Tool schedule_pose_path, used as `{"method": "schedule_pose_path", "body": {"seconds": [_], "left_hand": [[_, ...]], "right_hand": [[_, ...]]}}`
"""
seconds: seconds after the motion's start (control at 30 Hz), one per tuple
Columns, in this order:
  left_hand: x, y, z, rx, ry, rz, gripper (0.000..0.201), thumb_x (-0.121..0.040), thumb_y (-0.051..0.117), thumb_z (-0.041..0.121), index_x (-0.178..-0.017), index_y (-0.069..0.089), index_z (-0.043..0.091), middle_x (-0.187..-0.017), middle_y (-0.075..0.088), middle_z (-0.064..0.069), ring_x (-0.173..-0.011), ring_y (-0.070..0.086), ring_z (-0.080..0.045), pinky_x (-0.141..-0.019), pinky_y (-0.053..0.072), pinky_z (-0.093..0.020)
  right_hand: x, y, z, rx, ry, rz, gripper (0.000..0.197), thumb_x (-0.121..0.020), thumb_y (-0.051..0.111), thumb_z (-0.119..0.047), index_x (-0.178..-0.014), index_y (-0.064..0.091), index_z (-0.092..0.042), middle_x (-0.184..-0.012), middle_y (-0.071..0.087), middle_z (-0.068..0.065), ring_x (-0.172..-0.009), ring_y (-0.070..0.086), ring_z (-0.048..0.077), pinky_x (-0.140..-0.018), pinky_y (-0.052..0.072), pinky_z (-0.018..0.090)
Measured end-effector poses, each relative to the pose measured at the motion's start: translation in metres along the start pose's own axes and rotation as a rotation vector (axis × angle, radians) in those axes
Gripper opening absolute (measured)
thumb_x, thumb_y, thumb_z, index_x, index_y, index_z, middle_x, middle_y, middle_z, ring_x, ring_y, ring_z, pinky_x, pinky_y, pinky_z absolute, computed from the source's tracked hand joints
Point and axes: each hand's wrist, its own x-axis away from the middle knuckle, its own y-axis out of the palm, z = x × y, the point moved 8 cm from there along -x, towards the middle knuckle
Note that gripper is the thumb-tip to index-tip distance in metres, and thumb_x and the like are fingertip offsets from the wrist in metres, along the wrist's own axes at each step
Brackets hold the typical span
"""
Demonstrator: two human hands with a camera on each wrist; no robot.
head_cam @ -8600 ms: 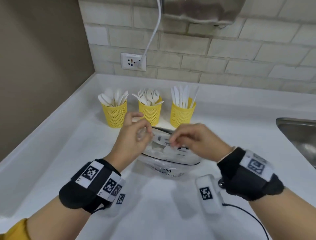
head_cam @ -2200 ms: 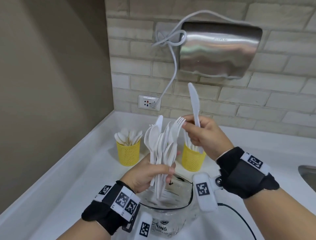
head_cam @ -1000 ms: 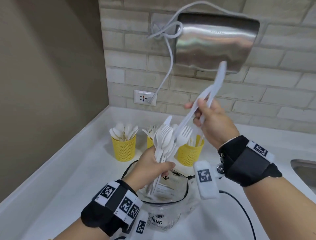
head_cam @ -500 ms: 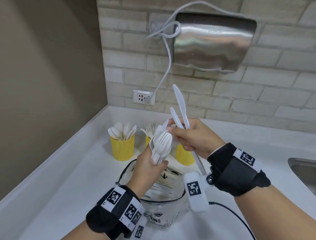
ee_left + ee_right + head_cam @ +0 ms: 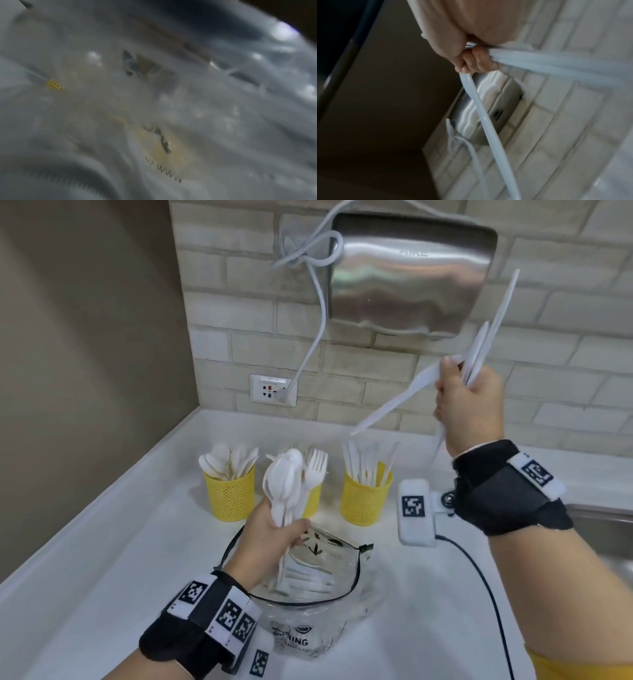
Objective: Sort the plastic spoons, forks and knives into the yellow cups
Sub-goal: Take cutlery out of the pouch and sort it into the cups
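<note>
Three yellow mesh cups stand near the back wall: the left cup (image 5: 230,497) holds spoons, the middle cup (image 5: 314,501) holds forks and is half hidden behind my left hand, and the right cup (image 5: 366,498) holds knives. My left hand (image 5: 270,539) grips a bundle of white spoons and forks (image 5: 291,484) upright above a clear plastic bag (image 5: 308,587) with more cutlery inside. My right hand (image 5: 467,402) is raised high at the right and grips several white knives (image 5: 486,337); one knife (image 5: 390,405) sticks out down-left. In the right wrist view, my fingers (image 5: 471,63) curl round the knives (image 5: 556,63).
A steel hand dryer (image 5: 407,268) hangs on the brick wall, its cord running to a socket (image 5: 273,390). The rim of a steel sink (image 5: 603,525) is at the right edge. A beige wall closes the left side. The left wrist view is blurred against the bag (image 5: 154,108).
My right hand has pulled away from the bundle, up and to the right, taking the knives with it. The left hand has kept hold of the spoons and forks over the bag.
</note>
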Motion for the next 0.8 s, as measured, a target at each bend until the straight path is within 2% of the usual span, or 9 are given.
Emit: {"method": "schedule_pose_path", "body": {"seconds": [0.13,0.2,0.3,0.4,0.43,0.53,0.63,0.73,0.8], "left_hand": [[-0.003,-0.003,0.011,0.065,0.025,-0.006,0.019,-0.08,0.067,0.0,-0.087,0.053,0.012,-0.058,0.054,-0.008,-0.043,0.053,-0.009,-0.042,0.042,-0.017],[-0.004,-0.002,0.012,0.123,0.017,-0.024,0.018,-0.076,0.07,0.008,-0.084,0.055,0.013,-0.055,0.055,-0.007,-0.047,0.054,-0.014,-0.05,0.043,-0.026],[-0.009,-0.004,0.011,0.242,-0.039,-0.04,0.013,-0.081,0.066,0.004,-0.086,0.055,0.008,-0.053,0.054,-0.006,-0.048,0.053,-0.016,-0.058,0.044,-0.032],[-0.011,-0.002,0.012,0.38,-0.103,-0.098,0.008,-0.085,0.058,0.003,-0.091,0.057,0.008,-0.059,0.055,-0.003,-0.049,0.054,-0.013,-0.054,0.048,-0.027],[-0.011,-0.001,0.012,0.425,-0.126,-0.116,0.01,-0.085,0.058,0.003,-0.094,0.059,0.009,-0.06,0.057,-0.001,-0.049,0.054,-0.012,-0.052,0.049,-0.025],[-0.012,0.004,0.011,0.534,-0.179,-0.168,0.017,-0.08,0.064,0.007,-0.096,0.06,0.01,-0.061,0.06,0.0,-0.052,0.056,-0.012,-0.053,0.05,-0.023],[-0.011,0.008,0.011,0.592,-0.193,-0.196,0.021,-0.075,0.06,0.011,-0.096,0.059,0.011,-0.061,0.059,-0.001,-0.052,0.057,-0.012,-0.054,0.051,-0.024],[-0.011,0.009,0.012,0.618,-0.202,-0.21,0.021,-0.076,0.061,0.01,-0.097,0.06,0.01,-0.062,0.059,-0.002,-0.054,0.057,-0.013,-0.054,0.051,-0.025],[-0.011,0.009,0.012,0.625,-0.205,-0.211,0.02,-0.079,0.062,0.008,-0.099,0.061,0.011,-0.063,0.058,-0.001,-0.055,0.056,-0.013,-0.055,0.051,-0.026]], "right_hand": [[-0.008,0.008,0.039,0.456,-0.087,-0.059,0.024,-0.095,0.047,-0.02,-0.094,0.056,0.002,-0.078,0.054,0.013,-0.071,0.047,0.022,-0.055,0.027,0.025],[0.0,0.023,0.066,0.508,-0.067,-0.152,0.026,-0.094,0.048,-0.018,-0.101,0.054,0.007,-0.081,0.052,0.014,-0.073,0.047,0.023,-0.059,0.032,0.029],[0.0,0.035,0.093,0.42,0.051,-0.196,0.034,-0.09,0.057,-0.023,-0.114,0.051,0.0,-0.086,0.053,0.008,-0.076,0.049,0.021,-0.066,0.037,0.025],[-0.017,0.033,0.09,0.087,0.101,-0.027,0.01,-0.091,0.053,-0.025,-0.09,0.055,-0.016,-0.061,0.044,0.0,-0.049,0.043,0.012,-0.053,0.038,0.026],[-0.021,0.032,0.092,-0.012,0.124,0.028,0.012,-0.092,0.051,-0.025,-0.081,0.05,-0.021,-0.057,0.038,-0.001,-0.042,0.037,0.008,-0.046,0.035,0.023],[-0.017,0.045,0.107,0.01,0.103,-0.004,0.018,-0.094,0.049,-0.023,-0.076,0.044,-0.023,-0.061,0.04,0.002,-0.041,0.039,0.005,-0.041,0.036,0.016],[0.002,0.067,0.148,0.225,0.187,-0.236,0.012,-0.092,0.052,-0.021,-0.098,0.05,-0.011,-0.08,0.051,0.011,-0.061,0.053,0.015,-0.058,0.041,0.02],[0.014,0.073,0.174,0.339,0.276,-0.384,0.051,-0.085,0.064,-0.023,-0.129,0.043,-0.009,-0.108,0.051,0.015,-0.1,0.055,0.029,-0.081,0.04,0.026],[0.014,0.072,0.164,0.368,0.241,-0.359,0.071,-0.079,0.071,-0.028,-0.137,0.034,-0.009,-0.13,0.04,0.016,-0.122,0.044,0.026,-0.096,0.037,0.028]]}}
